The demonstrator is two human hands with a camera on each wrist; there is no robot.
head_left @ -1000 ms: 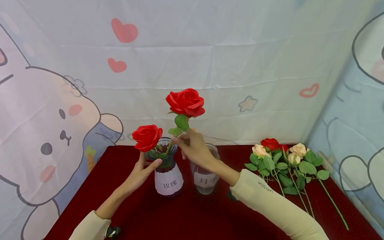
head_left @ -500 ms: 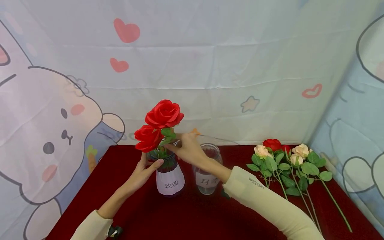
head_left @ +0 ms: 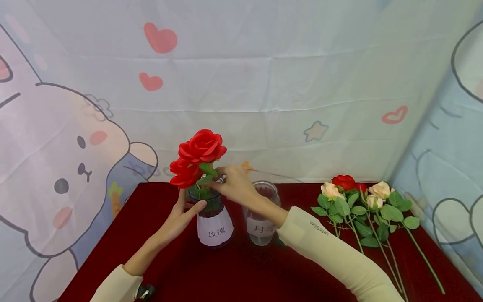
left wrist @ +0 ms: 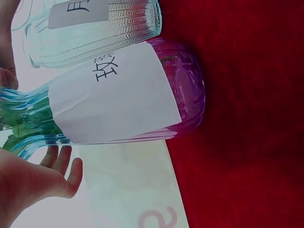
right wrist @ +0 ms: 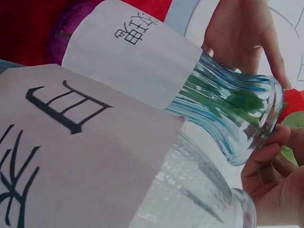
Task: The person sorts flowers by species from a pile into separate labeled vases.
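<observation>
A blue-to-purple glass vase point(head_left: 214, 228) with a white paper label stands on the red cloth, two red roses in its mouth. My left hand point(head_left: 182, 216) holds its neck from the left, thumb in front; in the left wrist view, fingers of that hand point(left wrist: 40, 178) curl by the neck. At the rim, my right hand point(head_left: 239, 188) pinches the stem of the taller red rose point(head_left: 203, 147). The lower red rose point(head_left: 183, 174) leans left over the left hand. In the right wrist view, green leaves point(right wrist: 237, 102) show through the vase's glass, and the right fingertips touch the rim.
Just right of the vase stands a clear glass jar point(head_left: 260, 239) with its own paper label, below my right forearm. Several peach roses point(head_left: 332, 191) and red roses point(head_left: 343, 182) lie at the table's right side. A printed cloth point(head_left: 283, 105) hangs behind.
My right hand has moved left and down with the taller rose, lowering its stem into the vase; the bloom now overlaps the other rose. The left hand has stayed at the vase neck.
</observation>
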